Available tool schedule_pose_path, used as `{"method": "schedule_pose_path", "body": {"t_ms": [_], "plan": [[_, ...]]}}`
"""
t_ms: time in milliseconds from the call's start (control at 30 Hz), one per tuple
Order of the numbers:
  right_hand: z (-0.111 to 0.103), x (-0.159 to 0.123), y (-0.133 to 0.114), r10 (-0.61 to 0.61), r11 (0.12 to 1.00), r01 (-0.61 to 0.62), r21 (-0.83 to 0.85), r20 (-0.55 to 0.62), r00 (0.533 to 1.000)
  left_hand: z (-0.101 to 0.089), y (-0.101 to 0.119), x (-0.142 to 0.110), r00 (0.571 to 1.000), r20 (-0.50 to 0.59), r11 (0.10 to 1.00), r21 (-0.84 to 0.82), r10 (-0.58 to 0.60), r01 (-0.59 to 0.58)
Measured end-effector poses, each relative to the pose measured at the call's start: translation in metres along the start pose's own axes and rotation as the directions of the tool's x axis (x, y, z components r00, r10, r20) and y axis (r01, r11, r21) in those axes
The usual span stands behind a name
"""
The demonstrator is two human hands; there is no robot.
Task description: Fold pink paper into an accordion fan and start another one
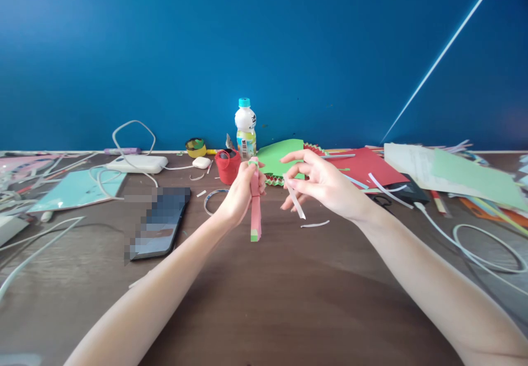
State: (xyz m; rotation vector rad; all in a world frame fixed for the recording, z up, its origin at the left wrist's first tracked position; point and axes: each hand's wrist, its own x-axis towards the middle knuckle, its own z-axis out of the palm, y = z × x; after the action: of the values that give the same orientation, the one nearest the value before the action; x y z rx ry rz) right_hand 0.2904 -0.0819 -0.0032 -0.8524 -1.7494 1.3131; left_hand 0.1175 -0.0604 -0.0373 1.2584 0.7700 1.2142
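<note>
Above the middle of the table, my left hand (pixel 240 193) is closed around a pink folded paper strip (pixel 256 212) with green ends, held upright. A thin dark line crosses the pink paper near my fingers. To its right, my right hand (pixel 315 182) pinches a narrow white strip (pixel 294 197) between thumb and index finger, the other fingers loosely curled. The white strip hangs down, apart from the pink paper. Below my right hand a thin white scrap (pixel 315 224) lies on the table.
Behind my hands stand a red cup-shaped container (pixel 228 168) and a bottle (pixel 246 127). Green paper (pixel 282 154) and red paper (pixel 367 165) lie at the back. A phone (pixel 163 226) and a white power bank (pixel 138 164) lie left; a white cable (pixel 487 264) coils at right.
</note>
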Motion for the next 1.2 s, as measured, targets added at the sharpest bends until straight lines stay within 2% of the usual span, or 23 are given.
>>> {"method": "schedule_pose_path", "body": {"t_ms": [167,400,500,800,1000,1200], "plan": [[0.007,0.000,0.001,-0.042,0.999,0.042,0.004,-0.067,0.997,0.000,-0.004,0.000,0.995,-0.035,0.995,0.036,0.095,-0.094],[0.031,0.002,0.013,-0.131,0.987,0.148,0.056,-0.238,0.962,0.016,0.001,-0.010,0.993,-0.089,0.997,-0.002,0.072,-0.073],[0.035,0.002,0.016,-0.163,0.978,0.192,0.078,-0.283,0.945,0.025,0.005,-0.017,0.997,-0.062,0.998,-0.040,0.035,-0.038],[0.037,0.000,0.013,-0.192,0.969,0.231,0.081,-0.339,0.921,0.032,0.009,-0.022,0.999,0.027,0.987,-0.155,0.034,-0.029],[0.035,0.001,0.014,-0.262,0.960,0.281,-0.016,-0.418,0.870,0.034,0.009,-0.023,0.996,0.082,0.975,-0.221,0.036,-0.017],[0.032,0.001,0.015,-0.259,0.963,0.268,-0.032,-0.385,0.886,0.035,0.010,-0.025,0.997,0.063,0.978,-0.206,0.043,-0.029]]}}
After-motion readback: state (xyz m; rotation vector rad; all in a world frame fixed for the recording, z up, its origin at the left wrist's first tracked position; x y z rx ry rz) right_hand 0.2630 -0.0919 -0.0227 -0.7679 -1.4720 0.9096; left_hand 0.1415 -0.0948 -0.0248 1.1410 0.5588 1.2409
